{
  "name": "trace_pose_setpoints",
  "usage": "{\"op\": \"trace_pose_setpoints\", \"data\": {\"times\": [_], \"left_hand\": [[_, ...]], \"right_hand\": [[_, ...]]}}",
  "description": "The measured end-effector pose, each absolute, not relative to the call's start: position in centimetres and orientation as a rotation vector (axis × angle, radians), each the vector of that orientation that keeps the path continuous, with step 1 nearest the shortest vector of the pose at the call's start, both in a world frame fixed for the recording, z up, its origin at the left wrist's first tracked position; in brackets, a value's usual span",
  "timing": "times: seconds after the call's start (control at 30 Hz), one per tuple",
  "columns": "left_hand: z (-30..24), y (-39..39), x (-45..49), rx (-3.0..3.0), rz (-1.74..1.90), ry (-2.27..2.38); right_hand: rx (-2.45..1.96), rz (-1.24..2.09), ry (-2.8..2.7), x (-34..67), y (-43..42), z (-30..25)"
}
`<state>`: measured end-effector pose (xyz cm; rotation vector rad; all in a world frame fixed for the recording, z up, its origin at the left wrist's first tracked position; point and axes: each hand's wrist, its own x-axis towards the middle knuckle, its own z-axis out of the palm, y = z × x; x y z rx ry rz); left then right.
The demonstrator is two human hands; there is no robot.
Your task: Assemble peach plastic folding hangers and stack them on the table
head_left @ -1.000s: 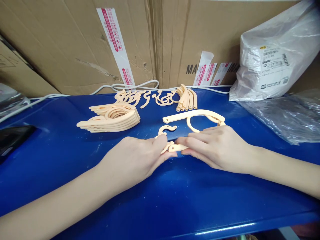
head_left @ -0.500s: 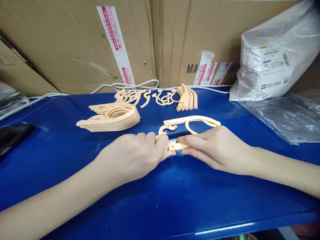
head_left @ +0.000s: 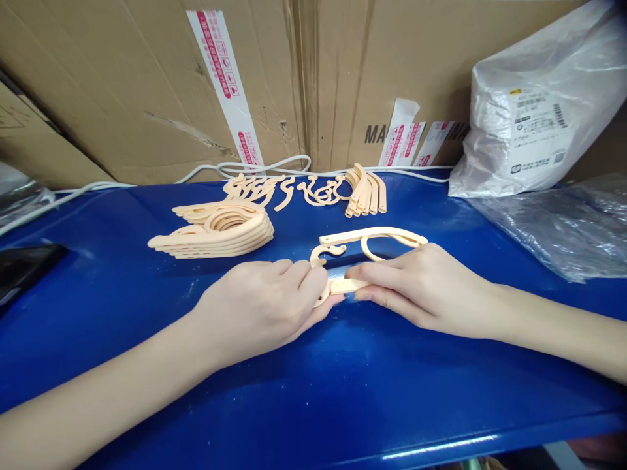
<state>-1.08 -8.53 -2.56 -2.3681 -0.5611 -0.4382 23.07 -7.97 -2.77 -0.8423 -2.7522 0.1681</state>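
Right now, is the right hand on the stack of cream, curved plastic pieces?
No, the right hand pinches another cream piece; the stack lies farther left on the glossy blue table.

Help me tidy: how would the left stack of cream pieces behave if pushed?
The stack would probably slip apart, since its layers show no fastening. Its pieces are likely stiff, all holding a similar curve. Rolling seems unlikely, as it lies low and broad.

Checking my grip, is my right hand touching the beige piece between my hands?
Touching. The head view shows your right hand pinching the beige piece, fingers above and below.
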Motion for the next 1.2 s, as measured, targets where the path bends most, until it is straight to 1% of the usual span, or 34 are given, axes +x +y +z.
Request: {"op": "trace_pose_setpoints", "data": {"times": [0.37,0.5,0.6,0.73,0.9,1.07,1.2], "left_hand": [[-2.5,-8.9,-1.2,-2.477,-0.417,-0.612],[-2.8,-9.1,-1.3,-2.582,-0.475,-0.668],[-2.7,-9.6,-1.3,-2.7,-0.557,-0.824],[-1.6,-10.1,-1.3,-3.071,-0.478,-1.236],[-1.3,-9.8,-1.2,-3.316,-0.468,-1.698],[-1.7,-9.6,-1.1,-3.38,-0.509,-1.855],[-1.4,-9.5,-1.1,-3.324,-0.515,-1.807]], "right_hand": [[-0.792,-0.004,-2.754,22.8,-8.4,-2.7],[-0.755,0.021,-2.764,22.7,-8.4,-2.9],[-0.725,0.061,-2.757,22.5,-8.3,-2.9],[-0.663,0.013,-2.735,22.3,-8.3,-2.7],[-0.588,-0.063,-2.739,22.1,-8.3,-2.8],[-0.492,-0.167,-2.676,22.4,-8.0,-2.7],[-0.63,-0.178,-2.508,23.1,-7.2,-1.9]]}}
